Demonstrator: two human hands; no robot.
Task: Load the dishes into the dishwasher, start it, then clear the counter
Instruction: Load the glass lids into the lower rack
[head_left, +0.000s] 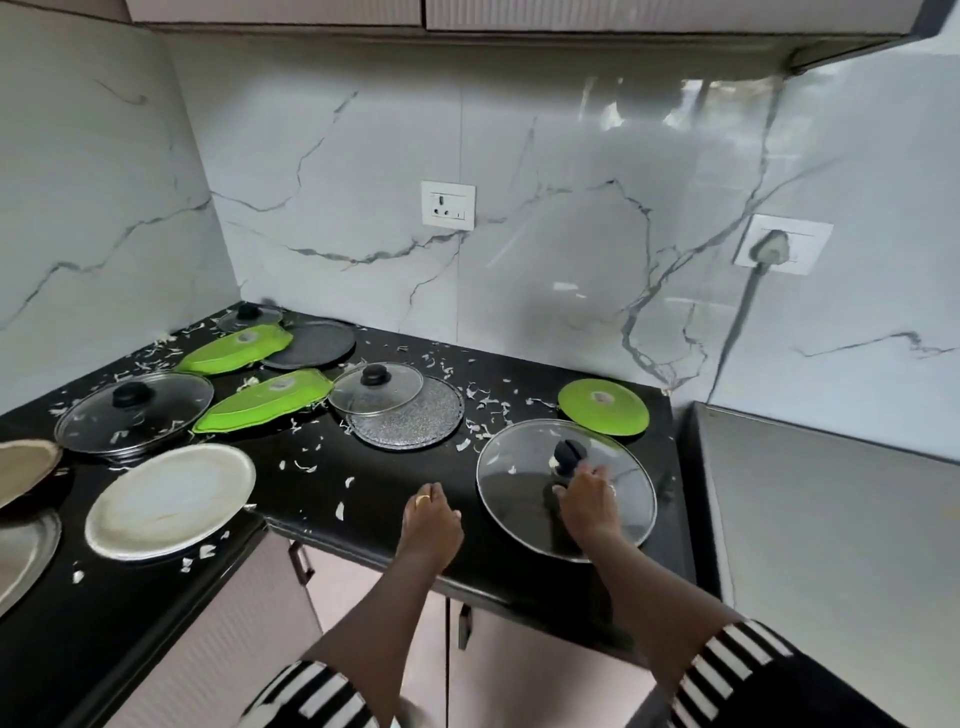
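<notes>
Scraps (340, 512), plates (170, 501), lids (134, 410) crowding counter (374, 493)

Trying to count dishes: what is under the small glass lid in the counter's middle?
The small glass lid lies partly on a speckled grey plate, overhanging its back-left edge. The plate shows through the glass; only the patch under the black knob is hidden.

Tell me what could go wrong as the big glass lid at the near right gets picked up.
1. The right hand meets the large glass lid only at its black knob, where a white scrap sits; the grip may slip and the glass drop.
2. The lid lies close to the front edge of the counter; a nudge could slide it off.
3. White scraps litter the counter and lid; tilting may shed them onto the floor.
</notes>
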